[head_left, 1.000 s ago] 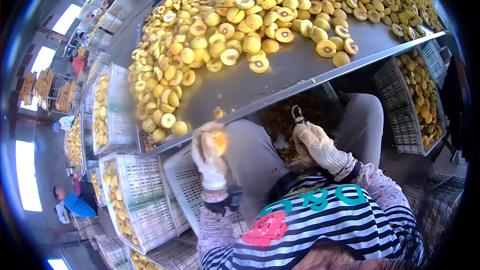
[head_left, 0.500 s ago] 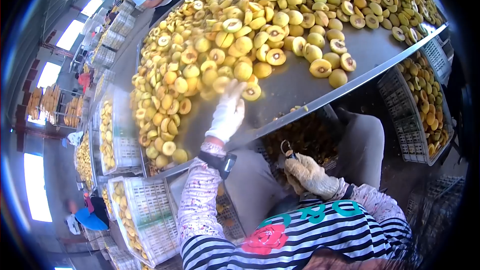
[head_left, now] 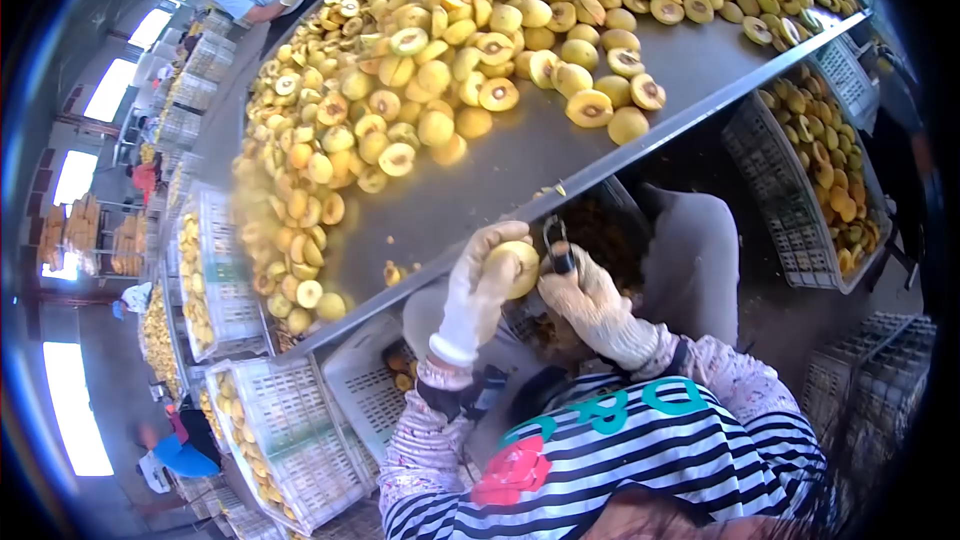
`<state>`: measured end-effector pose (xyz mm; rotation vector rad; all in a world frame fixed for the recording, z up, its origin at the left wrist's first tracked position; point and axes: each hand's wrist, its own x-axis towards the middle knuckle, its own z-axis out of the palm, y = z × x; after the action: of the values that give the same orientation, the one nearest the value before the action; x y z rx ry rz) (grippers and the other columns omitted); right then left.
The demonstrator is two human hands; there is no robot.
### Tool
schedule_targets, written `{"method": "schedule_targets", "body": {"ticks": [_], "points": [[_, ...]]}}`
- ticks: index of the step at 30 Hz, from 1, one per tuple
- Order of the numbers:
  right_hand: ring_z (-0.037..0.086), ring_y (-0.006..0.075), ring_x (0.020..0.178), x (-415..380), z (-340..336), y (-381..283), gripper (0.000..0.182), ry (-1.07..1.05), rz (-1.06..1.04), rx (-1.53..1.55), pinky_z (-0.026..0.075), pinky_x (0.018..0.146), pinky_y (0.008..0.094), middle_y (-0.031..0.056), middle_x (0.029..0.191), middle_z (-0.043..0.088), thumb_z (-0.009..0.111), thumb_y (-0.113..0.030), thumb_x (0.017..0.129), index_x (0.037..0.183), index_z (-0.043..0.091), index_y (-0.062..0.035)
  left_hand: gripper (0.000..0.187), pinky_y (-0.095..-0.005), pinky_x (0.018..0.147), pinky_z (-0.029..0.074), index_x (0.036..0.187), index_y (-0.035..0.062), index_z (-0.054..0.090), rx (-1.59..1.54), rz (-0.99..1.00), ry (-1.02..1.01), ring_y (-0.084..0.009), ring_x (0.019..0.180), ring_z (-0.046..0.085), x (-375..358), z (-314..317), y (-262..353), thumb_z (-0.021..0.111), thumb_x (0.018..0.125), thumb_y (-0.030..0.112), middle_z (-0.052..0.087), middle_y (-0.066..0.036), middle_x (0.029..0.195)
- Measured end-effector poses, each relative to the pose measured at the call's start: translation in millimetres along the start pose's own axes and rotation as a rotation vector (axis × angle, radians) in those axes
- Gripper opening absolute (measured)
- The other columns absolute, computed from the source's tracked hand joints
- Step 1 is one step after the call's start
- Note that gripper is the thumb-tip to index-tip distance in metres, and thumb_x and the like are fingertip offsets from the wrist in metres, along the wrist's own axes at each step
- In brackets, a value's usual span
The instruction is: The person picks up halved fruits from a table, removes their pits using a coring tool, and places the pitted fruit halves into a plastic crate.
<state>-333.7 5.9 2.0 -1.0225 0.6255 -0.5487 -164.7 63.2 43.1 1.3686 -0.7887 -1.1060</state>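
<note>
Yellow halved peach (head_left: 517,266), cupped in my white-gloved left hand (head_left: 478,290), sits just below the grey metal table's (head_left: 520,175) near edge.
My right hand (head_left: 590,302) grips the looped metal pitting tool (head_left: 556,245) against it; the flesh looks soft, slippery and bruisable, so I'd cradle its rounded back.

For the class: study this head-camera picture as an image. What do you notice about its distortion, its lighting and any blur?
Head view: a fisheye lens bows the table edge and leaves black corners. The windows on the left are blown out white. The fruit pile at the table's left end is smeared by blur. The left hand, the fruit half it holds and the right hand with its small tool look fairly sharp.
</note>
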Motion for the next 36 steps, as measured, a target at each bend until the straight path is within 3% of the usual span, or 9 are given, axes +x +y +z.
{"method": "schedule_targets", "body": {"ticks": [5, 6, 10, 18, 24, 25, 27, 28, 36], "points": [[0.035, 0.0107, 0.046, -11, 17, -31, 0.03, -0.281, 0.41, 0.491, 0.034, 0.042, 0.0257, -0.0033, 0.063, 0.04, 0.059, -0.042, 0.1, 0.096, 0.052, -0.0128, 0.053, -0.0283, 0.102, 0.044, 0.145, 0.0008, 0.041, -0.143, 0.22, 0.071, -0.0167, 0.118, 0.054, -46, 33, -8, 0.057, 0.094, 0.003, 0.054, -0.012, 0.135], [0.048, 0.0133, 0.052, -10, 12, -23, 0.025, -0.349, 0.493, 0.59, 0.044, 0.048, 0.0276, -0.0003, 0.07, 0.052, 0.065, -0.033, 0.097, 0.1, 0.055, -0.0099, 0.05, -0.0282, 0.101, 0.045, 0.144, 0.0002, 0.043, -0.203, 0.21, 0.043, -0.0167, 0.115, 0.056, -49, 26, -14, 0.057, 0.096, 0.006, 0.057, -0.012, 0.131], [0.07, 0.0198, 0.079, -18, 28, -27, 0.037, -0.069, -0.43, -0.519, 0.057, 0.072, 0.0321, 0.0081, 0.095, 0.07, 0.074, -0.011, 0.087, 0.12, 0.057, -0.0058, 0.047, -0.0274, 0.092, 0.049, 0.131, -0.003, 0.055, -0.263, 0.158, -0.029, -0.0153, 0.102, 0.062, -61, -3, -22, 0.062, 0.098, 0.03, 0.066, -0.009, 0.112], [0.069, 0.0302, 0.08, -13, 55, -45, 0.041, -0.486, -0.585, -1.065, 0.056, 0.068, 0.0365, 0.007, 0.11, 0.069, 0.071, -0.012, 0.08, 0.12, 0.061, -0.0121, 0.081, -0.0273, 0.086, 0.05, 0.121, -0.0037, 0.057, -0.291, 0.07, -0.187, -0.0137, 0.098, 0.063, -77, -28, -36, 0.071, 0.081, 0.065, 0.066, -0.008, 0.108], [0.07, 0.0345, 0.078, -22, 58, -21, 0.033, -0.413, -0.195, -1.162, 0.057, 0.07, 0.0412, 0.0167, 0.08, 0.07, 0.07, -0.022, 0.085, 0.116, 0.065, -0.0116, 0.073, -0.0264, 0.077, 0.051, 0.111, -0.0025, 0.062, -0.5, -0.128, 0.104, -0.0132, 0.088, 0.063, -85, -39, -46, 0.04, 0.1, 0.066, 0.068, -0.01, 0.098], [0.071, 0.0347, 0.084, -23, 54, -19, 0.036, -0.488, 0.117, -1.142, 0.057, 0.076, 0.0409, 0.0179, 0.089, 0.071, 0.07, -0.029, 0.088, 0.117, 0.065, -0.0087, 0.071, -0.0266, 0.077, 0.051, 0.111, -0.0024, 0.062, -0.485, -0.096, 0.075, -0.0133, 0.088, 0.062, -85, -41, -46, 0.036, 0.102, 0.063, 0.068, -0.01, 0.099], [0.07, 0.0228, 0.08, -33, 48, -17, 0.031, -0.419, 0.319, -0.968, 0.055, 0.076, 0.0336, 0.0103, 0.086, 0.071, 0.075, -0.027, 0.088, 0.11, 0.064, -0.0079, 0.068, -0.027, 0.077, 0.051, 0.112, -0.0021, 0.062, -0.452, -0.04, 0.015, -0.0134, 0.086, 0.062, -86, -43, -47, 0.029, 0.106, 0.057, 0.068, -0.011, 0.099], [0.069, 0.0333, 0.095, -36, 44, -27, 0.05, -0.486, 0.268, -0.923, 0.055, 0.086, 0.0397, 0.0212, 0.104, 0.07, 0.063, -0.044, 0.094, 0.122, 0.06, -0.0017, 0.069, -0.0275, 0.08, 0.052, 0.113, -0.0025, 0.062, -0.36, -0.049, 0.031, -0.0136, 0.089, 0.063, -86, -43, -48, 0.03, 0.105, 0.058, 0.068, -0.011, 0.1], [0.069, 0.0336, 0.095, -24, 58, -12, 0.055, -0.495, 0.359, -0.845, 0.054, 0.086, 0.0406, 0.0192, 0.1, 0.071, 0.055, -0.048, 0.098, 0.123, 0.06, 0.0005, 0.058, -0.0285, 0.078, 0.053, 0.109, -0.0016, 0.062, -0.31, 0.056, 0.162, -0.0167, 0.088, 0.065, -82, -31, -41, 0.034, 0.106, 0.049, 0.069, -0.012, 0.1]]}}
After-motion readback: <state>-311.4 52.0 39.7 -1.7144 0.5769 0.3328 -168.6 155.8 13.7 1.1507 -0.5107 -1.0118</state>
